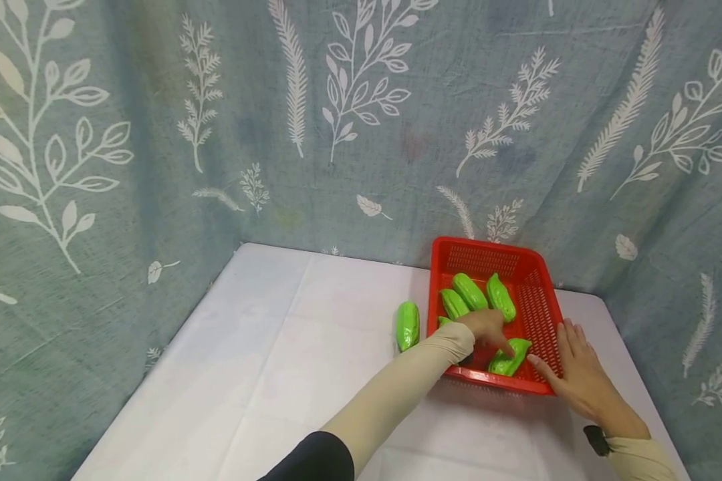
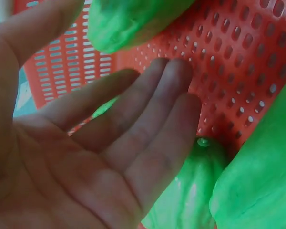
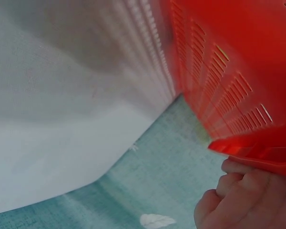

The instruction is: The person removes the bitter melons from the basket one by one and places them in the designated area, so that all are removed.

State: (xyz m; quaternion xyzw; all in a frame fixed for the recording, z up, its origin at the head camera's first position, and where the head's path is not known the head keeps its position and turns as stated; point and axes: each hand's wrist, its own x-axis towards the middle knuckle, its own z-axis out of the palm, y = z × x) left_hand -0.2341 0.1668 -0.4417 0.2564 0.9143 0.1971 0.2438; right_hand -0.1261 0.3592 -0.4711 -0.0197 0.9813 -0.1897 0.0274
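Note:
My left hand (image 1: 487, 327) reaches into a red plastic basket (image 1: 491, 379), a finger touching a green papaya-like fruit (image 1: 505, 364) near the front wall. In the left wrist view its palm shows bare and its fingers (image 2: 148, 114) are extended, with a ridged green fruit (image 2: 181, 200) behind them. My right hand (image 1: 586, 377) rests at the basket's right rim. Its fingers lie fairly straight along the outside, and the thumb reaches over the inside. In the right wrist view the fingers (image 3: 248, 191) meet the rim's outer edge.
Several similar fruits, among them one at the right (image 1: 501, 298) and one at the left (image 1: 454, 304), lie farther back in the basket. Another green fruit (image 1: 408, 326) is on the white table (image 1: 313, 374), left of the basket. A patterned curtain (image 1: 361, 133) hangs behind.

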